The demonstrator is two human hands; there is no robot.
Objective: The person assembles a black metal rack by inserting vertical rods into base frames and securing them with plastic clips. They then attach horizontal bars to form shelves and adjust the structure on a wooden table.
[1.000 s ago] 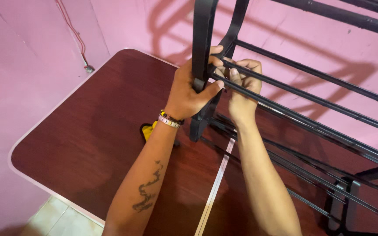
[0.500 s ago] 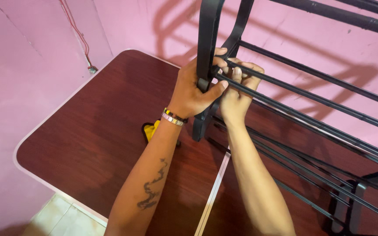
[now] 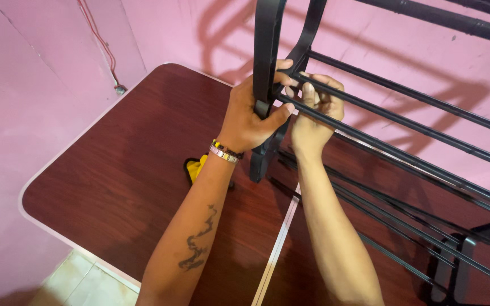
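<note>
A black rack [image 3: 404, 122] of thin bars and a plastic side post [image 3: 266, 51] stands on a dark red-brown table [image 3: 126, 164]. My left hand [image 3: 250, 116] is wrapped around the side post where the bars meet it. My right hand [image 3: 313, 116] is closed around the ends of the thin black bars [image 3: 370, 139] right beside the post. Both hands touch each other at the joint. A beaded bracelet sits on my left wrist.
A yellow and black object [image 3: 195, 168] lies on the table, partly hidden behind my left forearm. Pink walls close in on the left and back, with a red cord [image 3: 100, 48] hanging down. A white seam [image 3: 279, 243] splits the table top. Pale floor tiles show at bottom left.
Both hands stay on the same joint of the rack. My view has shifted slightly, so hands and post sit a little further right and higher.
</note>
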